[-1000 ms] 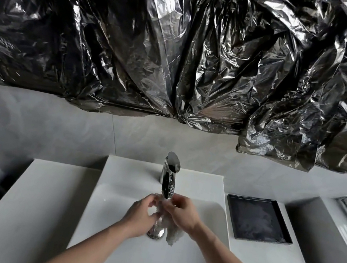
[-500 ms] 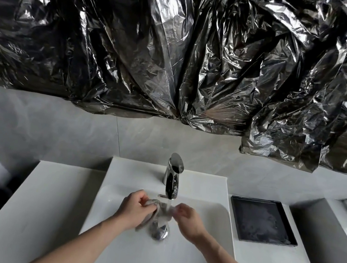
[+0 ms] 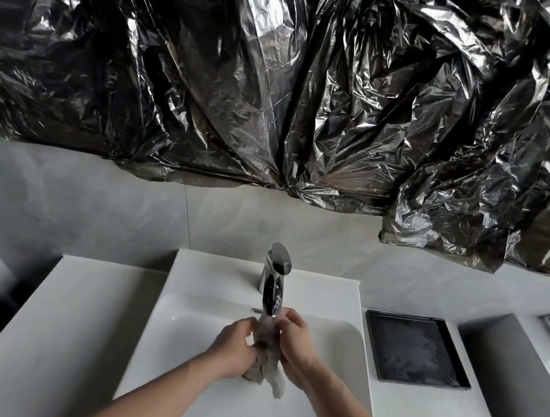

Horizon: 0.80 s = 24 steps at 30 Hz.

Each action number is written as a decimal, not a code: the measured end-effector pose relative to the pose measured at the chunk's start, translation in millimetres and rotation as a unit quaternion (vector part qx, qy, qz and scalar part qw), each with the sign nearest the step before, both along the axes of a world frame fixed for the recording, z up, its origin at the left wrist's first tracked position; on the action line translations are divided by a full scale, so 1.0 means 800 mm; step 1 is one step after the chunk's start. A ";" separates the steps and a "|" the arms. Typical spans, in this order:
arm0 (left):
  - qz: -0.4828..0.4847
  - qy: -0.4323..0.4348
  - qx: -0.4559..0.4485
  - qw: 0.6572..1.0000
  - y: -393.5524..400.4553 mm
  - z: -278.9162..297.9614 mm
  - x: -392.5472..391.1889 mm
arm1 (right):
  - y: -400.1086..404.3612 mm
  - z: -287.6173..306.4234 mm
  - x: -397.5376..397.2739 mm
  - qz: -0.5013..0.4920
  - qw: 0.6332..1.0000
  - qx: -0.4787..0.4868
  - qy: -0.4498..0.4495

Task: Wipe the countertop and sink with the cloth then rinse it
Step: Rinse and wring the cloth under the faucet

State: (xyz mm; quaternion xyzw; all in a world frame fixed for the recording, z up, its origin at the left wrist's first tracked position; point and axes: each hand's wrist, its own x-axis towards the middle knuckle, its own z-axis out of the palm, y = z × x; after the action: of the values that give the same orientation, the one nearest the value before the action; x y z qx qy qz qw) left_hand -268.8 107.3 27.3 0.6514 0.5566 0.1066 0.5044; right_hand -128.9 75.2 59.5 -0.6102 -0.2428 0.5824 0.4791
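There is one camera, on the person's head. It looks forward and down, from close above the sink (image 3: 199, 315). The tap (image 3: 274, 280) sits in the middle, the wall behind it. Both arms reach in from the bottom edge.

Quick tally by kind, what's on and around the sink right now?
Hands: 2, left hand and right hand, both closed on the cloth
Cloth: 1, grey cloth
Faucet: 1, chrome faucet
Tray: 1, black tray
Sink: 1, white sink
Total: 6
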 end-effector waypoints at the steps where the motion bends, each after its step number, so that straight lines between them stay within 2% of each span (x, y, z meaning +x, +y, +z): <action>1: 0.020 -0.012 -0.004 1.000 0.003 0.000 0.002 | -0.001 0.001 0.005 -0.014 1.000 0.003 0.017; 3: 0.060 -0.051 -0.013 0.997 0.006 0.006 0.006 | -0.003 -0.007 0.020 -0.045 0.999 -0.004 -0.010; 5: 0.099 -0.091 -0.024 0.991 0.008 0.010 0.010 | -0.010 -0.015 0.032 -0.054 0.995 -0.020 -0.076; 9: 0.135 -0.158 -0.067 0.976 0.018 -0.019 0.013 | -0.031 -0.036 0.038 0.077 0.985 -0.037 -0.151; 11: 0.142 -0.188 -0.084 0.968 0.014 -0.003 0.014 | -0.035 -0.043 0.030 0.150 0.973 -0.016 -0.174; 15: 0.159 -0.250 -0.105 0.949 0.012 0.031 0.011 | -0.026 -0.034 0.014 0.154 0.961 0.006 -0.228; 18: 0.199 -0.202 -0.065 0.957 0.020 0.024 -0.009 | -0.016 -0.023 0.009 0.131 0.964 0.010 -0.230; 21: 0.172 -0.019 0.007 0.985 0.022 0.012 -0.031 | -0.005 -0.016 0.011 0.109 0.950 0.016 -0.292; 22: 0.157 0.007 0.026 0.987 0.017 0.015 -0.034 | -0.002 -0.016 0.011 0.113 0.946 0.022 -0.302; 24: 0.103 -0.017 0.047 0.993 0.009 0.020 -0.031 | 0.002 -0.013 0.010 0.137 0.937 0.031 -0.319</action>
State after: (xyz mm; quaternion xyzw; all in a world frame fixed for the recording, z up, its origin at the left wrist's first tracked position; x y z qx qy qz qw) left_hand -293.8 114.2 43.2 0.6115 0.6067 0.1948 0.4690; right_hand -120.9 76.7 48.8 -0.7096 -0.4823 0.4089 0.3109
